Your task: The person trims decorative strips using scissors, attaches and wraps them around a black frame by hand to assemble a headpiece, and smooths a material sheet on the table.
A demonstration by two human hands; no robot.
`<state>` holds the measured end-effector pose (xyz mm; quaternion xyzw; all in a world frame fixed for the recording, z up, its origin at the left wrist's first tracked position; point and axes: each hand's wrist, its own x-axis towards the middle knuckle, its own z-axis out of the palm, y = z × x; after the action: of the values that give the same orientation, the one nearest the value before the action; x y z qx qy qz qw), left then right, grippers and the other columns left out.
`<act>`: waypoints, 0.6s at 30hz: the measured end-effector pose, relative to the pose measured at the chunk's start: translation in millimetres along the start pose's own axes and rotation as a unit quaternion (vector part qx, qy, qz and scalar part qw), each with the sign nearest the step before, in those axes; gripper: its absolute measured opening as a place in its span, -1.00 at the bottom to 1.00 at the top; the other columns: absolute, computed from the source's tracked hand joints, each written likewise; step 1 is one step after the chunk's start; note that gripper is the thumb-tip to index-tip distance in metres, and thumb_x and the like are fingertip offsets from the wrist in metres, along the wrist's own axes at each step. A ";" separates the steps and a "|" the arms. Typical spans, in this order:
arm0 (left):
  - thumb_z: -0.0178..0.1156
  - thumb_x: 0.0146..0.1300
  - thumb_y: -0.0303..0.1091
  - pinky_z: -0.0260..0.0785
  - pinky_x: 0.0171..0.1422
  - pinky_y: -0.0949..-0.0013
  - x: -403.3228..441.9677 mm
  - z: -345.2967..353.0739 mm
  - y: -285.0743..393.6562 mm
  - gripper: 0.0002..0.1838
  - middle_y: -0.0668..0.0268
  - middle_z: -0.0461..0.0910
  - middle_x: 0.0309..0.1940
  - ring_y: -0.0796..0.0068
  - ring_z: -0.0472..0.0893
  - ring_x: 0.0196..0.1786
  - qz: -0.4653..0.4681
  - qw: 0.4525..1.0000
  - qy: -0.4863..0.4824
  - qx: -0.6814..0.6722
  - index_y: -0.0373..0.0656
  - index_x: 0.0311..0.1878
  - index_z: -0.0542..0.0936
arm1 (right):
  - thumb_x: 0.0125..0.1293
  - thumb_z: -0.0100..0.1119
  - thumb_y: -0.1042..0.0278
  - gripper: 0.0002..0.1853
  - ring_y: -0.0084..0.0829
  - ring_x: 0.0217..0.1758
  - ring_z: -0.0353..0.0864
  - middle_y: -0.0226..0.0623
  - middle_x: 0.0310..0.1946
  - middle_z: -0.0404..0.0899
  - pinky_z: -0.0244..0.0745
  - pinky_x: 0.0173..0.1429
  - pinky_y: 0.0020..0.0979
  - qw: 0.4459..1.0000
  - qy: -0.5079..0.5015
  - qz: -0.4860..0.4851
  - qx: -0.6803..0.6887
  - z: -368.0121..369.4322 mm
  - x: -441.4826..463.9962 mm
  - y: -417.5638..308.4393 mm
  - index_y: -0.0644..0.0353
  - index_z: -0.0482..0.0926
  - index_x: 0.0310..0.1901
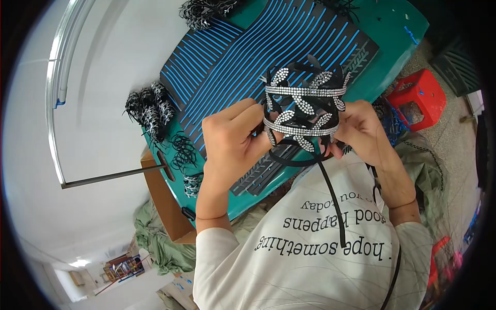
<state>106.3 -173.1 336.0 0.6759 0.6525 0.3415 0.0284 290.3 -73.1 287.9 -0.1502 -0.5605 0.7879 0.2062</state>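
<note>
A bundle of black straps (305,92) set with clear rhinestones and leaf shapes is held up in front of my chest, bent into loops. My left hand (232,135) is closed on its left side, with the thumb and curled fingers pinching it. On the opposite side, my right hand (362,132) grips the same bundle; some of its fingers are hidden behind the straps. A plain black strip (332,204) hangs from the bundle over my white shirt.
Below is a green table (408,20) with a black sheet (222,67) carrying rows of blue strips. Bundles of rhinestone straps (150,111) lie along its left edge, above a cardboard box (165,212). A red stool (421,101) stands at the right.
</note>
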 end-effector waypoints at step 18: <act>0.11 -0.08 -0.47 0.07 -0.61 0.51 -9.8 27.8 -25.5 -0.92 0.32 0.37 -0.73 0.54 0.33 -0.68 -0.022 0.963 -0.096 -0.251 -0.29 -0.52 0.52 | -0.05 0.06 0.71 -0.90 -0.54 -0.65 0.52 -0.26 -0.62 0.54 0.42 -0.59 -0.58 0.993 0.041 -0.057 -0.098 5.9 23.8 15.6 0.44 0.52 -0.43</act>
<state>99.0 -166.8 298.1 0.6623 0.5544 0.4273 0.2673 264.5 -70.7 274.9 -0.1696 -0.6341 0.7090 0.2577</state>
